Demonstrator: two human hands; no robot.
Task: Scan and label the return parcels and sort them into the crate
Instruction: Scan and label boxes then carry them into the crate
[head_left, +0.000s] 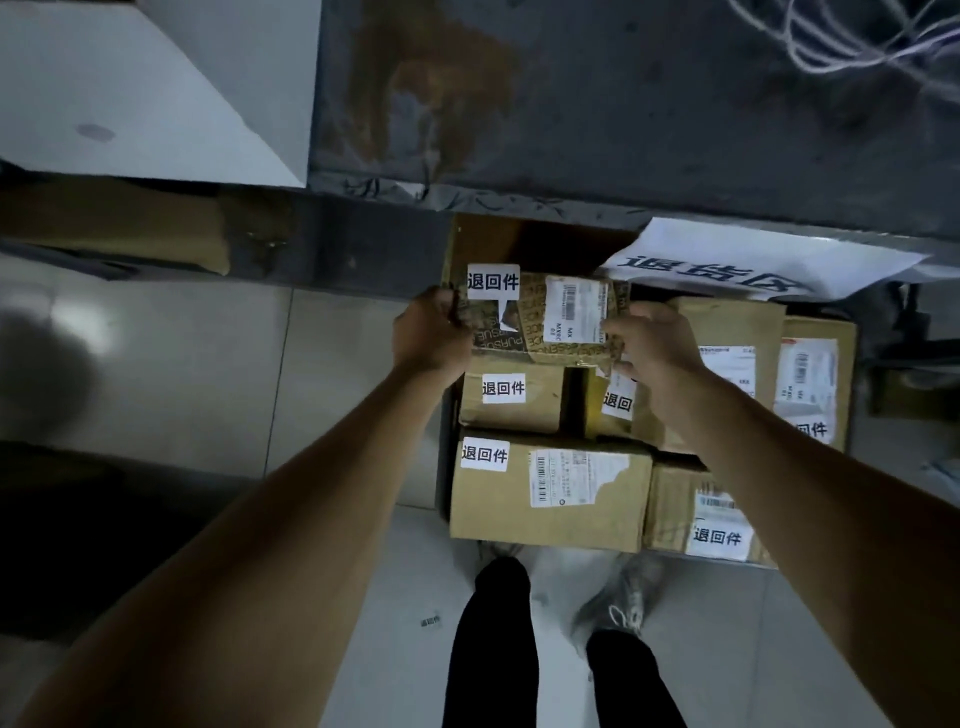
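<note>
Nearest, four labelled boxes already sat in the crate. Beyond, I had left hand and right hand gripping the taped parcel, labelled, above the back; placement remained, I judged.

A dim parcel depot or warehouse returns area. Brown cardboard parcels bearing barcode shipping labels and white Chinese return stickers sit packed in an open crate on a pale tiled floor, beside a handwritten paper sign and grey metal shelving.
</note>
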